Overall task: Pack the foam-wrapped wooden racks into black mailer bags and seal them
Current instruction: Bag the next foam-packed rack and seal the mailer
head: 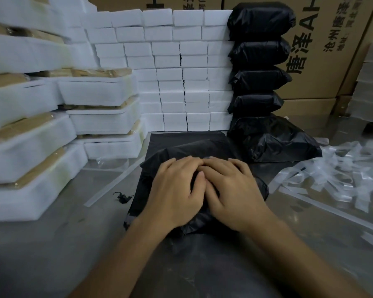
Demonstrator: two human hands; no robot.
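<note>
A filled black mailer bag [159, 155] lies on the grey table in front of me. My left hand [177, 190] and my right hand [230, 190] both press flat on its top, side by side, fingers spread and touching at the middle. Under and behind it lies a flat empty black bag [187, 137]. Foam-wrapped wooden racks [30, 147] are stacked at the left, wood showing at their edges. Several packed black bags [258, 54] are piled at the back right, with one more [274, 140] lying on the table below them.
A wall of white foam blocks [181, 72] stands behind the work spot. Cardboard boxes [323, 46] rise at the back right. Several clear peeled strips [332, 171] litter the table at the right, and one strip [114, 183] lies at the left.
</note>
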